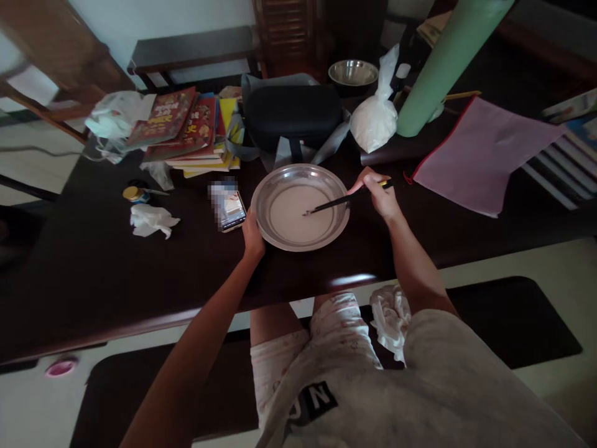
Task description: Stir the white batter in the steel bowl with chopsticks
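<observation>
A wide, shallow metal basin (342, 228) rests on the dark table, holding a cloudy whitish liquid (293, 214). My left hand (253, 236) is closed on the basin's left rim. From the right, my right hand (380, 194) grips dark chopsticks (331, 203), slanted over the rim with their tips at the liquid. A bit of yellow shows at their upper end. Just left of the basin lies a phone (232, 214) with a lit, partly blurred screen.
Behind the basin sits a black case (293, 115). A tied bag of white powder (374, 121), a green roll (448, 68) and a purple mesh pouch (480, 155) stand to the right. Stacked books (181, 127), crumpled tissue (152, 221) and a small jar (136, 194) are leftward.
</observation>
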Available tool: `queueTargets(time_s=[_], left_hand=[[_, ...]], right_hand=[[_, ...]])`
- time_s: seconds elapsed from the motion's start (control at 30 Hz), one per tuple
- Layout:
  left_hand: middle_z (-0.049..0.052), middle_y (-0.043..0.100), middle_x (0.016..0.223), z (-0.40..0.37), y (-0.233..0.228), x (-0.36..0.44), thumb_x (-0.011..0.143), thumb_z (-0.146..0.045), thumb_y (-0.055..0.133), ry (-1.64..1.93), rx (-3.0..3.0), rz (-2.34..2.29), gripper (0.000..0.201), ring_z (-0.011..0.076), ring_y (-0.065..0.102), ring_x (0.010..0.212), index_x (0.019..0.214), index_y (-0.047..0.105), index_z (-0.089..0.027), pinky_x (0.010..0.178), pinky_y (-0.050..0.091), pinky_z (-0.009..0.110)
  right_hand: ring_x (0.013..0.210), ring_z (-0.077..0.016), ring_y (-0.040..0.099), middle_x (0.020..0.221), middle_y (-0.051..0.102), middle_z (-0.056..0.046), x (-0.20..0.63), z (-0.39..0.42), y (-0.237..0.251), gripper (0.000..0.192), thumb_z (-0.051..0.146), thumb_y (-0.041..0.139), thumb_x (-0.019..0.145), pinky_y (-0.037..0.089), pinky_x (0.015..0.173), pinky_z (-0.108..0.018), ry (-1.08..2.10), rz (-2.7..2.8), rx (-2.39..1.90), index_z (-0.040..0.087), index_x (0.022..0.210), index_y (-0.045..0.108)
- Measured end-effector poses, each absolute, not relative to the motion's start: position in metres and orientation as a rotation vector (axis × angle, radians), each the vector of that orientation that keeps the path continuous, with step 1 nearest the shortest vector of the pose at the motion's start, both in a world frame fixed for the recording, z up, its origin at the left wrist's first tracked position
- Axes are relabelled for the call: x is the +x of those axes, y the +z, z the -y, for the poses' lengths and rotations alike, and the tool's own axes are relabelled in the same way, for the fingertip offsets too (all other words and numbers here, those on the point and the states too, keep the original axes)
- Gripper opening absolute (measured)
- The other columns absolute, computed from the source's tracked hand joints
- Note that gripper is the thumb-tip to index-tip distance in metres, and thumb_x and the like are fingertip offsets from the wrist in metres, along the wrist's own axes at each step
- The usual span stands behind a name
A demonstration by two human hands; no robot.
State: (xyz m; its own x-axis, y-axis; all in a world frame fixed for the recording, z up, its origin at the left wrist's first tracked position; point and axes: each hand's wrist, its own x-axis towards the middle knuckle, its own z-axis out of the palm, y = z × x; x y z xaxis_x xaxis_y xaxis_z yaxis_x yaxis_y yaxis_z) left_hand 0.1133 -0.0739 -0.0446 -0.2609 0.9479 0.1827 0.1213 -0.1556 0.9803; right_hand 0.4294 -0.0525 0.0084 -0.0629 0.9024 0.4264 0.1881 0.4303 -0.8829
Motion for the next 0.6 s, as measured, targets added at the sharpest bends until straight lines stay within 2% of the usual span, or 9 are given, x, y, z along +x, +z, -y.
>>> queueTargets(time_s=[0.1, 0.27, 0.37, 0.47, 0.6], left_hand=[[0.012, 0.073, 0.106, 0.0744, -0.0416, 0.1134, 0.096, -0.046, 0.041, 1.495, 1.297, -1.420, 0.039, 0.0262, 0.062, 0.105, 0.092, 0.068, -0.018, 0.096, 0.051, 0.039], [0.010, 0.073, 0.099, 0.0729, -0.0413, 0.1122, 0.096, -0.047, 0.042, 1.493, 1.339, -1.440, 0.040, 0.0248, 0.065, 0.100, 0.084, 0.067, -0.018, 0.094, 0.052, 0.037], [0.010, 0.074, 0.101, 0.0717, -0.0428, 0.1116, 0.096, -0.047, 0.042, 1.514, 1.345, -1.430, 0.040, 0.0253, 0.064, 0.101, 0.079, 0.066, -0.019, 0.093, 0.052, 0.037], [0.010, 0.073, 0.101, 0.0707, -0.0436, 0.1115, 0.095, -0.046, 0.042, 1.513, 1.357, -1.422, 0.038, 0.0258, 0.062, 0.100, 0.082, 0.067, -0.020, 0.093, 0.051, 0.038], [0.008, 0.072, 0.097, 0.0694, -0.0443, 0.1110, 0.094, -0.050, 0.042, 1.459, 1.272, -1.402, 0.040, 0.0268, 0.061, 0.104, 0.087, 0.067, -0.020, 0.096, 0.050, 0.039]], right_hand=[[0.071, -0.0184, 0.062, 0.071, 0.065, -0.002, 0.4299, 0.0521, 0.0088, 0.047, 0.065, 0.055, 0.090, 0.052, 0.076, -0.037, 0.913, 1.599, -0.972, 0.028, 0.070, 0.078], [0.084, -0.0202, 0.063, 0.078, 0.069, -0.003, 0.4282, 0.0533, 0.0144, 0.045, 0.065, 0.057, 0.089, 0.050, 0.084, -0.038, 0.809, 1.732, -1.025, 0.028, 0.076, 0.079], [0.080, -0.0190, 0.064, 0.075, 0.069, -0.002, 0.4307, 0.0541, 0.0152, 0.044, 0.061, 0.054, 0.093, 0.050, 0.084, -0.037, 0.796, 1.606, -1.026, 0.028, 0.075, 0.079], [0.074, -0.0183, 0.065, 0.070, 0.068, -0.002, 0.4309, 0.0542, 0.0151, 0.046, 0.061, 0.053, 0.093, 0.051, 0.080, -0.037, 0.894, 1.605, -0.986, 0.027, 0.073, 0.078], [0.083, -0.0197, 0.066, 0.079, 0.072, -0.003, 0.4273, 0.0523, 0.0162, 0.044, 0.064, 0.059, 0.089, 0.052, 0.083, -0.038, 0.922, 1.774, -0.985, 0.027, 0.076, 0.078]])
